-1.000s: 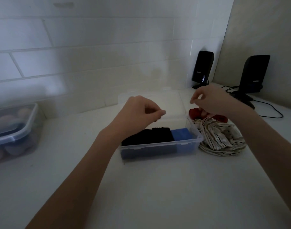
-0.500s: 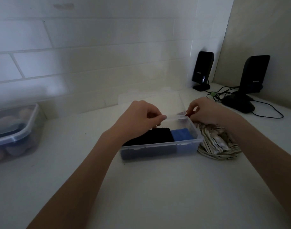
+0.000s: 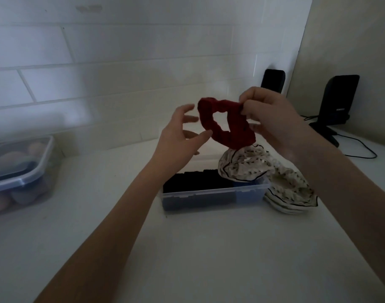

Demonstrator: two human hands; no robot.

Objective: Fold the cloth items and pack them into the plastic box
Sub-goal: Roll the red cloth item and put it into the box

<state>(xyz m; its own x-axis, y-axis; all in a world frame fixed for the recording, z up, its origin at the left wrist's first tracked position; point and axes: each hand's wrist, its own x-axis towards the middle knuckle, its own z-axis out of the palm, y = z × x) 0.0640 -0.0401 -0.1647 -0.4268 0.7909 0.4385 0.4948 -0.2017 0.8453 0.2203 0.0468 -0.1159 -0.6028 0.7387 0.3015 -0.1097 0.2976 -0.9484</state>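
A red cloth (image 3: 227, 125) hangs in the air above the box, pinched at its upper right edge by my right hand (image 3: 272, 119). My left hand (image 3: 180, 136) is open just left of the red cloth, fingers spread, fingertips near its lower left edge. The clear plastic box (image 3: 213, 193) sits on the counter below, holding folded black cloth (image 3: 196, 182) and a blue cloth (image 3: 245, 185) at its right end. A cream cloth with dark stripes (image 3: 274, 173) lies crumpled beside the box, partly draped over its right rim.
A lidded plastic container (image 3: 19, 171) with rounded items stands at the far left. Two black speakers (image 3: 338, 101) with cables stand at the back right by the wall. A white tiled wall runs behind the white counter (image 3: 209, 259).
My right hand has lifted the red cloth from beside the box up into the air. The left hand has opened and risen toward it. The striped cloth now lies partly over the box's right rim.
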